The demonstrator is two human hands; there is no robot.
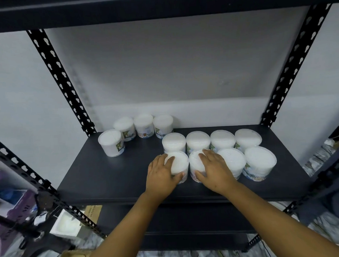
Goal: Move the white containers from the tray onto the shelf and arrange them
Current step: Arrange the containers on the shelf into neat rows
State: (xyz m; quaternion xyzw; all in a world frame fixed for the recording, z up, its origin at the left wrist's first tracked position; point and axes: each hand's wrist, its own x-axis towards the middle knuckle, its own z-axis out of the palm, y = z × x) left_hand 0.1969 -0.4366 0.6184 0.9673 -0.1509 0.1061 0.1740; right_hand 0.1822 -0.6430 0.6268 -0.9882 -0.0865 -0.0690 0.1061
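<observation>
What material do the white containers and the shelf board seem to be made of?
White containers: probably thin clear plastic, since white contents and printed labels show through the glossy walls. Shelf board: dark matte, smooth surface; painted metal or laminate, unclear which.

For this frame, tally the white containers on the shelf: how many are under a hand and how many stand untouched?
White containers held by a hand: 2 (left hand on one, right hand on one)
Untouched white containers: 10
Total on the shelf: 12
</observation>
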